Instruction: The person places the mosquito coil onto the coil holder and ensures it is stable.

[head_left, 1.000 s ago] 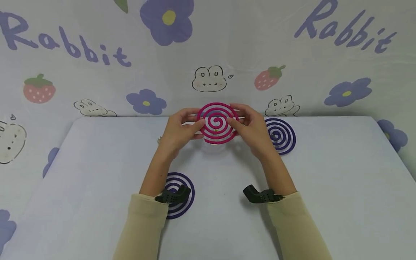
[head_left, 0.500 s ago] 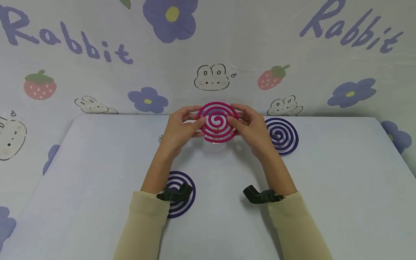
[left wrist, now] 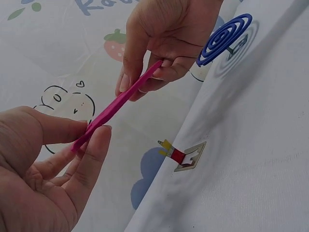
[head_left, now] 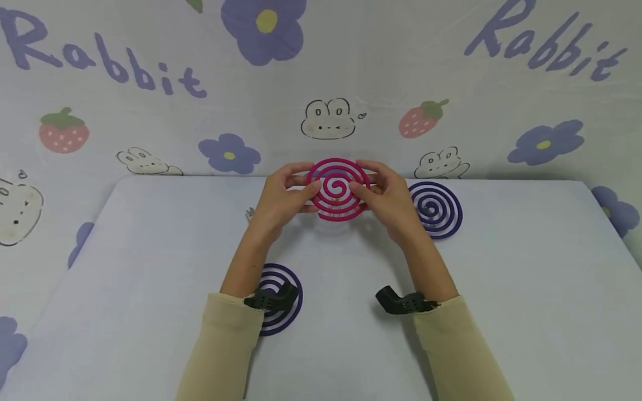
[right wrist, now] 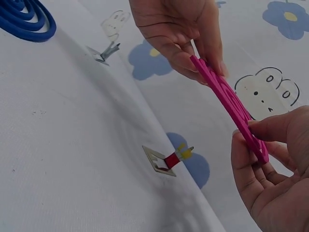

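Note:
Both hands hold a pink mosquito coil (head_left: 340, 218) between them, raised above the back of the white table. My left hand (head_left: 282, 195) pinches its left edge between thumb and fingers. On the opposite edge, my right hand (head_left: 390, 195) grips it the same way. The wrist views show the coil edge-on and tilted. Below it stands a small metal coil stand (left wrist: 186, 157) with a red and yellow upright tip. A second blue coil (head_left: 429, 209) sits raised on its own stand beside my right hand.
Another dark blue coil (head_left: 301, 296) lies under my left wrist, partly hidden by the forearm and the black wrist camera (head_left: 271, 299). Beyond my left hand is another small metal stand (right wrist: 104, 53). A printed cloth (head_left: 371, 67) hangs behind the table's back edge.
The view has shifted slightly. Both hands keep their hold on the pink coil, which stays almost in place above the table.

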The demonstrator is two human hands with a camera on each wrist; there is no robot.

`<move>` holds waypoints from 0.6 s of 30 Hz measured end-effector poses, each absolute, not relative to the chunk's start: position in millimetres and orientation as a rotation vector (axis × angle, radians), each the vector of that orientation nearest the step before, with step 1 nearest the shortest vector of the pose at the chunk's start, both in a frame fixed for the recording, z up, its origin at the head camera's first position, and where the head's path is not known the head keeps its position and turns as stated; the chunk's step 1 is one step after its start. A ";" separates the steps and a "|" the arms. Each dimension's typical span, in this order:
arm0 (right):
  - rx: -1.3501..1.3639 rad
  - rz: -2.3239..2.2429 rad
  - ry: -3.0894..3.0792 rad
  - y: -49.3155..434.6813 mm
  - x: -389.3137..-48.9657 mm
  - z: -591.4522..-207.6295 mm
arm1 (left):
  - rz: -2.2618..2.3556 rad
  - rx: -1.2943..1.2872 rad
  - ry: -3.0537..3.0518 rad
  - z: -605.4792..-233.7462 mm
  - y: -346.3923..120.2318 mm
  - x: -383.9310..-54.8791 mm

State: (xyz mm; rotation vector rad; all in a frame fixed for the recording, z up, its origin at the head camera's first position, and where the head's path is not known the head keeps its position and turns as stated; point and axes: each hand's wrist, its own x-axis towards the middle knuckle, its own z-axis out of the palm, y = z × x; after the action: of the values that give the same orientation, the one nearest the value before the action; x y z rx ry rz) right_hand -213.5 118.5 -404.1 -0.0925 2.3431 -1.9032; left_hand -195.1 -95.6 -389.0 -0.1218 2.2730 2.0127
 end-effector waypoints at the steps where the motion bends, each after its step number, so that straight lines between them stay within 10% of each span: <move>1: -0.091 -1.901 2.346 116.5 -213.6 -404.9 | 2.008 -0.120 2.276 -389.4 -97.2 -194.8; 18: -0.188 -1.814 2.459 115.9 -215.3 -408.6 | 1.918 -0.134 2.357 -393.0 -92.7 -196.9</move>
State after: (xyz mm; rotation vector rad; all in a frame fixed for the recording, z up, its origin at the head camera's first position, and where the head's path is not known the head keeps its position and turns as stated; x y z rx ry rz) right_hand -215.3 115.9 -408.6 -0.1883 2.4594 -1.8144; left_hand -196.9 -92.7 -393.0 -0.1345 2.3573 1.9176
